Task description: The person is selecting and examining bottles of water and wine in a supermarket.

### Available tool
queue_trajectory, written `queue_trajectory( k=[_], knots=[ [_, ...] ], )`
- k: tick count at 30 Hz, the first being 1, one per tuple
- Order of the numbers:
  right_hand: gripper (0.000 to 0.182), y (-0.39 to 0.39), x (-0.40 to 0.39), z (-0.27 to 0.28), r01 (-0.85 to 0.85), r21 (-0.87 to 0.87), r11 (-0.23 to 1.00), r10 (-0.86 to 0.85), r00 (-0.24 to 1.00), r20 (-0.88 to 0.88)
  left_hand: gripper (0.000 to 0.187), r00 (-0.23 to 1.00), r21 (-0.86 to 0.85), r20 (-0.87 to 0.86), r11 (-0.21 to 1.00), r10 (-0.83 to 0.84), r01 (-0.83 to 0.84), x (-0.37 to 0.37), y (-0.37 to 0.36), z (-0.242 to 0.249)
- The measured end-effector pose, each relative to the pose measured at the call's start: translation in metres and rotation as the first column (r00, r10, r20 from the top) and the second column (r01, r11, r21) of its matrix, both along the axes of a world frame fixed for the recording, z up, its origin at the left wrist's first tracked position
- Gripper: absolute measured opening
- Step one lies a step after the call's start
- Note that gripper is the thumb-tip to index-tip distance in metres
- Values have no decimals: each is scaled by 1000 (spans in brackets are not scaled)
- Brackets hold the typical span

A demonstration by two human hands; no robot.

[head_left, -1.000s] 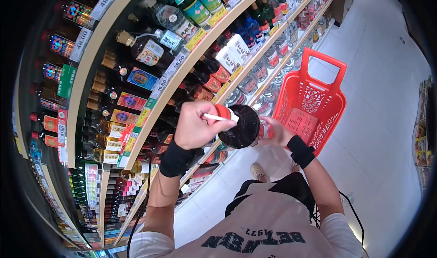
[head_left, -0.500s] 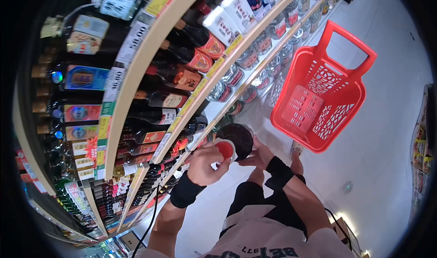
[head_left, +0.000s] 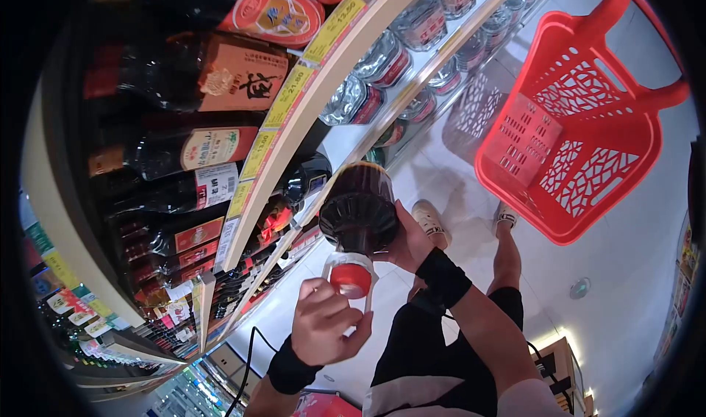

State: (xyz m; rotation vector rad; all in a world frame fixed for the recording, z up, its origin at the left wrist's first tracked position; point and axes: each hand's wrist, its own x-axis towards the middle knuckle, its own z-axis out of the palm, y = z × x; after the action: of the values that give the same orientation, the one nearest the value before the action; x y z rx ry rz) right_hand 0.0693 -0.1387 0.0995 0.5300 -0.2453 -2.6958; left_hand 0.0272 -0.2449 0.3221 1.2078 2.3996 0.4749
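Note:
A large dark bottle [head_left: 358,207] with a red cap [head_left: 351,279] and a pale handle ring at its neck is held in front of the body, its cap end toward me. My right hand [head_left: 409,239] grips the bottle's body from the right side, fingers partly hidden behind it. My left hand [head_left: 328,324] is curled at the handle ring beside the cap, its fingers closed on the ring. Both wrists wear black bands.
Shelves of dark bottles [head_left: 176,148] with price tags [head_left: 279,101] fill the left side. Clear bottles [head_left: 421,21] stand on lower shelves near the top. A red basket [head_left: 562,222] is on the floor at right. Black cables hang near both arms.
The view has moved closer to the shelf. The bottle has come up nearer the camera, its dark body and neck now showing more. The basket appears larger and farther right.

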Motion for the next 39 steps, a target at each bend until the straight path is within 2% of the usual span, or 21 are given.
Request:
queue_trajectory(
  k=[8, 13, 16, 22, 30, 36, 37, 39],
  knots=[
    [66, -27, -49, -43, 0, 17, 1000, 1, 995, -104, 22, 998, -119, -68, 993, 6, -14, -8, -26, -30],
    [67, -25, -76, -52, -94, 128, 987, 109, 987, -117, 22, 996, -72, -91, 997, 14, -20, -20, -34, -45],
    [67, -33, -84, -58, -67, 99, 993, 80, 988, -129, 21, 995, -54, -101, 998, 20, -25, -28, -38, -52],
    [69, -29, -101, -63, -95, 198, 976, 126, 981, -150, 22, 990, -62, -140, 998, -21, 12, -51, -44, -59],
    [69, -39, -120, -77, -49, 187, 981, 67, 994, -88, 22, 995, -81, -96, 996, 18, -26, -76, -44, -63],
    [64, -44, -136, -92, -35, 126, 991, 43, 997, -61, 22, 987, -104, -158, 995, -12, -5, -94, -56, -72],
    [64, -43, -138, -93, -41, 131, 990, 50, 997, -60, 16, 990, -90, -136, 995, 29, -42, -93, -54, -73],
    [65, -44, -142, -94, -39, 130, 991, 46, 997, -55, 17, 986, -92, -159, 994, 49, -65, -95, -56, -76]
  ],
)
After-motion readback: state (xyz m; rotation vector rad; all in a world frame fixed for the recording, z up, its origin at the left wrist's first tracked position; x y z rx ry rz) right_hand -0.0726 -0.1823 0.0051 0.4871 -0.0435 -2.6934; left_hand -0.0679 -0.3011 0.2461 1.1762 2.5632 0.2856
